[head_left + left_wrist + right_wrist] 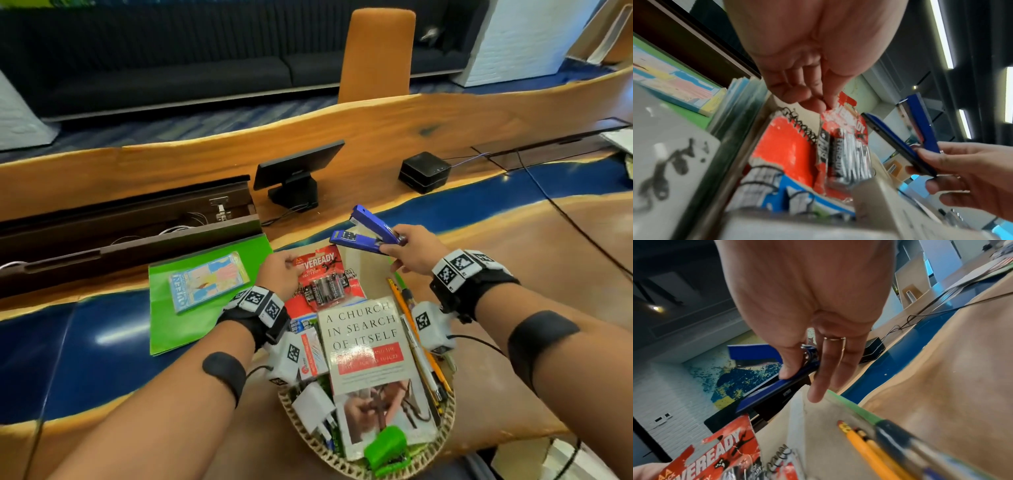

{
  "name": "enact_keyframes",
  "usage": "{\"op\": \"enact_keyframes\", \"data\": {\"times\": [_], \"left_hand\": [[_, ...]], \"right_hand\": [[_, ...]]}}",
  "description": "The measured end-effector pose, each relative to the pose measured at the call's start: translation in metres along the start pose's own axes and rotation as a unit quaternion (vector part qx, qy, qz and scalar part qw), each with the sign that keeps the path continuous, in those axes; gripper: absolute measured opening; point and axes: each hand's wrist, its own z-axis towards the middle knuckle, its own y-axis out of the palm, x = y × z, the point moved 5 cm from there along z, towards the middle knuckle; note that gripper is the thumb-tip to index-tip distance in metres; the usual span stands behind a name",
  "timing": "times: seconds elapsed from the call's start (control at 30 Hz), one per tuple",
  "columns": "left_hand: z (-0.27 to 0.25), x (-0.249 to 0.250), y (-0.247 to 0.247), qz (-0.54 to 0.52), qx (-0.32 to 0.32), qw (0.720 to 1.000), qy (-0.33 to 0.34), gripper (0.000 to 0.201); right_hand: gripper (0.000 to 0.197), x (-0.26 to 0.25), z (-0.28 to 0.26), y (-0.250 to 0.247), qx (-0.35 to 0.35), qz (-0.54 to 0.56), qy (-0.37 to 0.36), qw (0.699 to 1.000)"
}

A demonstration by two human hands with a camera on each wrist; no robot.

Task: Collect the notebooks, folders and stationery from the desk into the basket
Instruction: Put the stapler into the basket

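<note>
- Blue stapler (368,230) hangs gaping over the basket (442,425), right hand (412,248) pinching its hinge end; stiff, probably weighty, hold the body.
- Left hand (279,272) pinches the light, slippery-looking battery pack (320,277) by its card top.

"eveready" on battery pack (321,274), "a church in search of itself" on book (363,329)

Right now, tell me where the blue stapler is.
In the head view the blue stapler is held up by the right hand, above the basket's far end, just right of the battery pack.
</note>
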Motion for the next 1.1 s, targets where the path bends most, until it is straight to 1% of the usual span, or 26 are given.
{"op": "enact_keyframes", "data": {"times": [0.1, 0.13, 0.2, 0.3, 0.37, 0.47, 0.57, 0.63, 0.77, 0.87, 0.93, 0.97, 1.0, 1.1], "left_hand": [[-0.007, 0.0, -0.001, -0.038, -0.01, 0.999, 0.01, 0.005], [-0.009, 0.0, -0.001, -0.05, -0.009, 0.999, 0.02, 0.007], [-0.012, 0.001, -0.001, -0.059, -0.014, 0.997, 0.042, 0.019], [-0.018, 0.005, 0.001, -0.071, -0.044, 0.994, 0.065, 0.019], [-0.02, 0.007, 0.002, -0.078, -0.06, 0.993, 0.073, 0.021], [-0.022, 0.011, 0.005, -0.092, -0.061, 0.991, 0.071, 0.021], [-0.024, 0.014, 0.009, -0.1, -0.069, 0.99, 0.066, 0.011], [-0.024, 0.015, 0.011, -0.107, -0.068, 0.99, 0.059, 0.012], [-0.026, 0.011, 0.01, -0.128, -0.055, 0.989, 0.05, 0.013], [-0.027, 0.011, 0.006, -0.141, -0.048, 0.987, 0.055, 0.015], [-0.028, 0.01, 0.003, -0.142, -0.049, 0.987, 0.051, 0.015], [-0.028, 0.01, 0.003, -0.142, -0.051, 0.987, 0.046, 0.014], [-0.028, 0.009, 0.004, -0.14, -0.052, 0.988, 0.04, 0.011], [-0.027, 0.007, 0.005, -0.119, -0.039, 0.992, 0.019, 0.012]], "right_hand": [[0.015, -0.01, 0.008, 0.009, -0.034, -0.01, 0.006, 0.999], [0.015, -0.014, 0.01, 0.013, -0.051, -0.019, 0.004, 0.999], [0.014, -0.021, 0.012, 0.025, -0.096, -0.049, -0.003, 0.994], [0.009, -0.029, 0.012, 0.046, -0.175, -0.102, -0.028, 0.979], [0.016, -0.034, 0.011, 0.055, -0.203, -0.141, -0.051, 0.968], [0.029, -0.038, 0.012, 0.056, -0.211, -0.203, -0.071, 0.954], [0.027, -0.038, 0.013, 0.053, -0.222, -0.233, -0.079, 0.943], [0.024, -0.037, 0.013, 0.052, -0.223, -0.241, -0.084, 0.941], [0.026, -0.037, 0.014, 0.049, -0.207, -0.211, -0.099, 0.95], [0.031, -0.043, 0.012, 0.049, -0.231, -0.158, -0.108, 0.954], [0.036, -0.044, 0.009, 0.051, -0.251, -0.148, -0.108, 0.951], [0.036, -0.045, 0.008, 0.053, -0.253, -0.159, -0.108, 0.948], [0.034, -0.045, 0.007, 0.054, -0.249, -0.178, -0.112, 0.945], [0.016, -0.051, -0.001, 0.058, -0.209, -0.256, -0.138, 0.934]]}}
